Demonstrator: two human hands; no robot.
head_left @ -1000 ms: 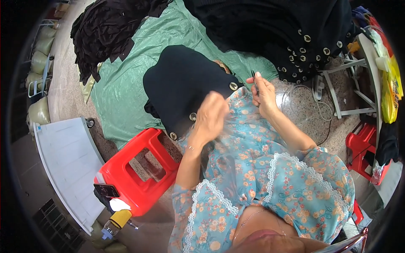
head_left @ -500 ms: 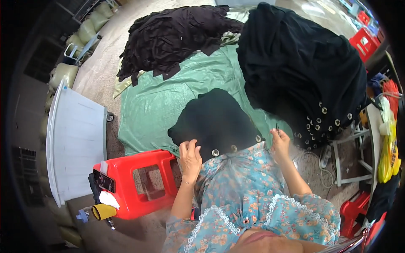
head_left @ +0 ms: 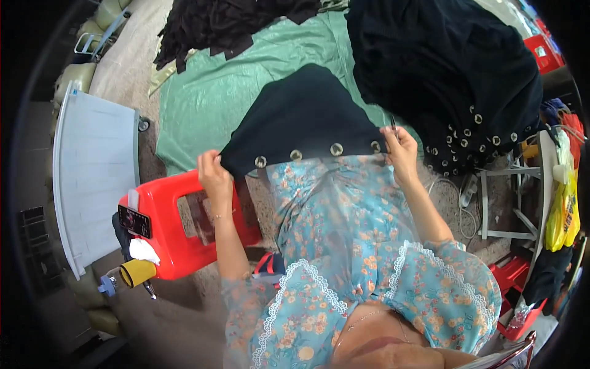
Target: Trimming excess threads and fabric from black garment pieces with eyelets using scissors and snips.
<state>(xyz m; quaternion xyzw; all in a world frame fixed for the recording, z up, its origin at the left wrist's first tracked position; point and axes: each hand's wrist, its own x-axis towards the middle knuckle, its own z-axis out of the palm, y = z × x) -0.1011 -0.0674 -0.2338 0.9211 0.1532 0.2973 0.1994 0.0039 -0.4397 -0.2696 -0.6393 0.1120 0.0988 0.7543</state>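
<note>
A piece of black cloth [head_left: 307,114] lies across my lap and over the green sheet, its near edge carrying several metal-looking rings in a row. Its left corner is pinched in my left hand [head_left: 215,175], fingers closed. My right hand [head_left: 402,154], closed at the cloth's right end, holds a small dark pointed tool [head_left: 394,122] that sticks up past the fingers; it looks like thread snips or tweezers. Whether those fingers also grip the cloth is hard to see. The near edge is drawn out fairly straight between both hands.
A green sheet [head_left: 196,123] covers the floor ahead. Dark garments [head_left: 233,27] are heaped at far left, a big black cloth pile [head_left: 442,80] with ringed edges at right. A red stool [head_left: 166,203] with a phone [head_left: 134,221] stands left, beside a white wheeled bin [head_left: 98,172].
My left hand has moved left and taken the cloth's corner. The right hand has come to the cloth's right end. The near edge is now spread wider, showing more rings. The view has shifted.
</note>
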